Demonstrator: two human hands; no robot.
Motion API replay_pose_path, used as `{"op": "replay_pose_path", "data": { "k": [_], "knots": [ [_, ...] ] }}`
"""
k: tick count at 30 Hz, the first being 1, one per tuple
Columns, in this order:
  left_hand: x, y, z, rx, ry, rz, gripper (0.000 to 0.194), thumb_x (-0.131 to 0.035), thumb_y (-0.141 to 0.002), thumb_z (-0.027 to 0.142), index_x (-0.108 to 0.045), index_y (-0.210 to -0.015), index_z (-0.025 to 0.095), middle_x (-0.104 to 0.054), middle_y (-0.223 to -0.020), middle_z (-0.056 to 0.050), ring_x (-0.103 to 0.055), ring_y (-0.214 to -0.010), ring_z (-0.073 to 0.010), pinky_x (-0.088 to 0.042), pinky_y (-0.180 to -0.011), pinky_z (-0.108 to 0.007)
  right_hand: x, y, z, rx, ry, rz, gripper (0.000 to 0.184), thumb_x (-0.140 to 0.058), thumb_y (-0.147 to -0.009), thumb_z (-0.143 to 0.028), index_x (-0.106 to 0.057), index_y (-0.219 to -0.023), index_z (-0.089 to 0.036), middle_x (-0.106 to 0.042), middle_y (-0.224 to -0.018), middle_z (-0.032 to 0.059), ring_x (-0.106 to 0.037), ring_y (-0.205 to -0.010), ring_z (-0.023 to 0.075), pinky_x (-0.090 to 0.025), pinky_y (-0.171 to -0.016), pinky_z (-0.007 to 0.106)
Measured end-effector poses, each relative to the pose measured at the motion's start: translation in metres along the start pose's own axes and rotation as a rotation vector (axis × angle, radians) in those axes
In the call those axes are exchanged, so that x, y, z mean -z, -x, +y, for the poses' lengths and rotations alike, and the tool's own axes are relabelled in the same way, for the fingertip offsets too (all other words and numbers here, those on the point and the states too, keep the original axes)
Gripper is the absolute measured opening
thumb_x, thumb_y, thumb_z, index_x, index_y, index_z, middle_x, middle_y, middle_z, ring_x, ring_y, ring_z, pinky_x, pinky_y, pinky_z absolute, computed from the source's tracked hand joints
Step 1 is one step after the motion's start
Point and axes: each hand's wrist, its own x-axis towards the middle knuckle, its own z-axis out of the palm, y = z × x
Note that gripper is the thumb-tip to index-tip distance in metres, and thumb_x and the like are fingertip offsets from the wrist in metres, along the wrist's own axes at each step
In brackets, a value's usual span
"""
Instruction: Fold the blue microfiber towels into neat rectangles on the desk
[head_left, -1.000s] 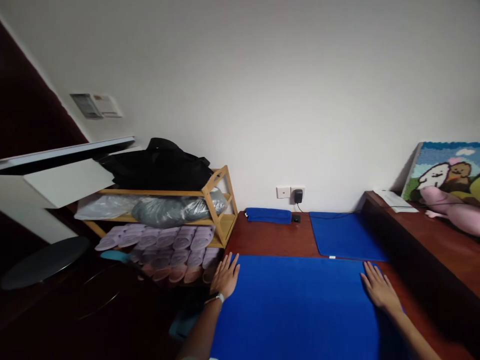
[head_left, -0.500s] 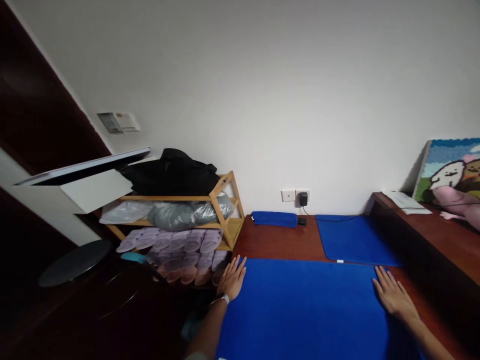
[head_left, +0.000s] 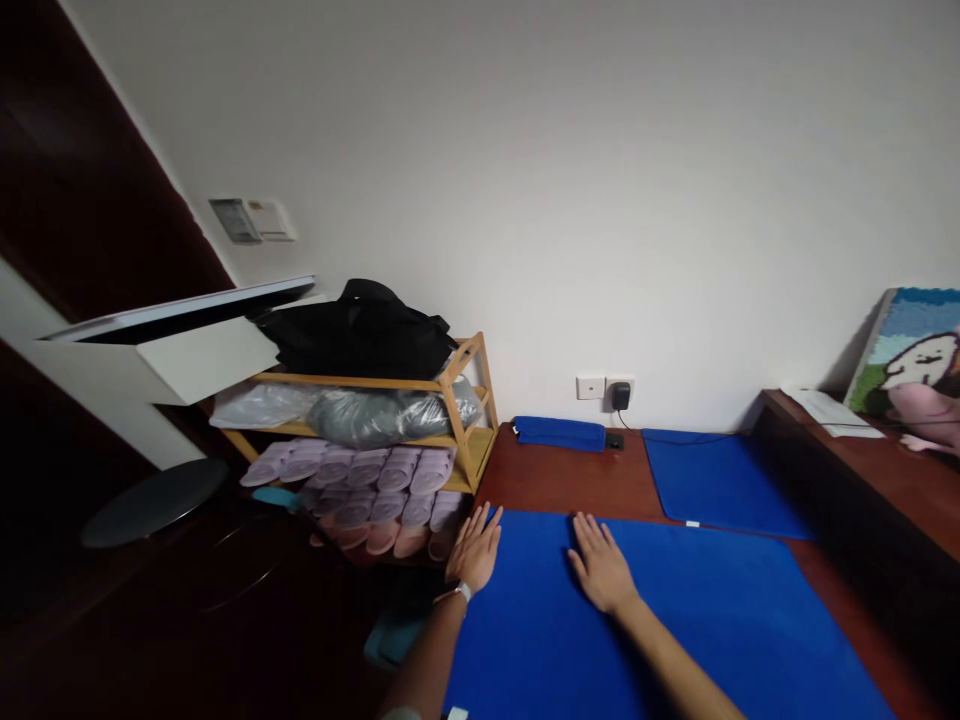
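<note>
A large blue cloth (head_left: 705, 610) lies flat on the reddish-brown wooden table (head_left: 577, 484). My left hand (head_left: 475, 550) rests on its far left corner, fingers stretched out, with a watch on the wrist. Palm down, my right hand (head_left: 602, 568) is on the far part of the cloth, right of my left hand, fingers extended. Neither hand holds anything. Behind the large cloth to the right lies a smaller blue cloth (head_left: 724, 485) with a white tag. A rolled or folded blue cloth (head_left: 559, 433) sits against the wall.
A wooden shoe rack (head_left: 459, 430) stands left of the table, holding purple slippers (head_left: 367, 468), plastic-wrapped bundles and a black bag (head_left: 364, 335). A black plug (head_left: 621, 396) is in the wall socket. On the raised ledge at right are papers (head_left: 829, 412) and a pink toy (head_left: 922, 412).
My right hand has moved left from the cloth's far right corner to near its middle. My left hand stays at the left corner. The view has shifted slightly.
</note>
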Motion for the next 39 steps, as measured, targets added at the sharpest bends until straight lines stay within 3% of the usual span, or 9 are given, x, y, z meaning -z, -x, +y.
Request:
{"op": "replay_pose_path", "data": {
  "k": [2, 5, 14, 16, 19, 23, 27, 34, 39],
  "knots": [
    [-0.002, -0.001, -0.003, -0.005, -0.005, -0.008, 0.053, -0.023, -0.109, 0.044, -0.036, -0.159, 0.031, -0.033, -0.168, -0.005, -0.031, -0.154, -0.0213, -0.026, -0.126, -0.045, -0.005, -0.010, -0.016, 0.007, -0.017, -0.077, 0.074, -0.017, -0.103, -0.059, -0.024, -0.162, -0.015, -0.023, -0.168, 0.0076, -0.018, -0.157, 0.0242, -0.014, -0.129, 0.049],
    [-0.005, -0.004, -0.006, -0.014, -0.010, -0.012, 0.054, -0.022, -0.109, 0.044, -0.036, -0.159, 0.029, -0.033, -0.168, -0.006, -0.031, -0.154, -0.0213, -0.026, -0.126, -0.045, 0.001, 0.001, 0.011, -0.062, 0.000, -0.073, 0.072, -0.018, -0.103, -0.057, -0.027, -0.162, -0.016, -0.024, -0.168, 0.0071, -0.017, -0.157, 0.0239, -0.012, -0.129, 0.049],
    [-0.012, -0.008, -0.011, -0.025, -0.044, 0.001, 0.054, -0.023, -0.108, 0.044, -0.036, -0.159, 0.029, -0.034, -0.167, -0.006, -0.030, -0.154, -0.0220, -0.027, -0.125, -0.046, 0.062, 0.129, 0.262, -0.552, 0.177, 0.116, 0.074, -0.019, -0.092, -0.055, -0.041, -0.157, -0.027, -0.042, -0.162, 0.0038, -0.024, -0.154, 0.0286, -0.023, -0.126, 0.050],
    [-0.011, -0.009, -0.011, -0.019, -0.056, -0.010, 0.054, -0.023, -0.108, 0.043, -0.037, -0.159, 0.029, -0.034, -0.167, -0.006, -0.030, -0.154, -0.0226, -0.027, -0.125, -0.047, 0.073, 0.141, 0.290, -0.595, 0.176, 0.123, 0.076, -0.021, -0.090, -0.056, -0.041, -0.157, -0.025, -0.044, -0.161, 0.0052, -0.024, -0.155, 0.0301, -0.025, -0.126, 0.050],
    [-0.004, -0.013, -0.009, -0.007, -0.077, -0.062, 0.054, -0.023, -0.108, 0.042, -0.037, -0.159, 0.028, -0.035, -0.167, -0.007, -0.031, -0.154, -0.0239, -0.028, -0.124, -0.048, 0.080, 0.144, 0.297, -0.595, 0.144, 0.130, 0.078, -0.020, -0.090, -0.054, -0.040, -0.156, -0.018, -0.043, -0.162, 0.0096, -0.025, -0.155, 0.0318, -0.024, -0.125, 0.051],
    [0.020, -0.017, -0.002, -0.009, -0.114, -0.120, 0.056, -0.027, -0.107, 0.044, -0.038, -0.158, 0.026, -0.037, -0.165, -0.009, -0.033, -0.153, -0.0260, -0.031, -0.123, -0.049, 0.085, 0.144, 0.275, -0.597, 0.096, 0.192, 0.072, -0.020, -0.092, -0.052, -0.043, -0.155, -0.026, -0.047, -0.160, 0.0045, -0.026, -0.154, 0.0319, -0.021, -0.126, 0.052],
    [0.036, 0.004, 0.011, -0.080, -0.116, -0.027, 0.057, -0.027, -0.106, 0.043, -0.037, -0.159, 0.024, -0.033, -0.167, -0.007, -0.028, -0.155, -0.0249, -0.027, -0.125, -0.049, 0.080, 0.153, 0.226, -0.521, 0.094, 0.280, 0.071, -0.019, -0.095, -0.053, -0.039, -0.158, -0.027, -0.046, -0.160, 0.0019, -0.023, -0.155, 0.0302, -0.017, -0.128, 0.049],
    [0.026, 0.087, 0.042, -0.197, -0.056, -0.064, 0.054, -0.032, -0.106, 0.051, -0.034, -0.158, 0.039, -0.032, -0.168, 0.002, -0.028, -0.155, -0.0237, -0.028, -0.126, -0.049, 0.028, 0.122, 0.048, -0.205, -0.033, 0.135, 0.068, -0.022, -0.102, -0.057, -0.032, -0.161, -0.025, -0.032, -0.166, 0.0000, -0.023, -0.155, 0.0267, -0.020, -0.129, 0.049],
    [0.028, 0.109, 0.046, -0.117, -0.091, -0.078, 0.054, -0.032, -0.106, 0.051, -0.031, -0.158, 0.040, -0.032, -0.168, 0.002, -0.029, -0.154, -0.0250, -0.026, -0.126, -0.053, -0.008, 0.081, -0.054, -0.071, -0.073, -0.017, 0.073, -0.017, -0.103, -0.058, -0.026, -0.162, -0.016, -0.022, -0.168, 0.0075, -0.018, -0.157, 0.0260, -0.017, -0.129, 0.048]
  ]
}}
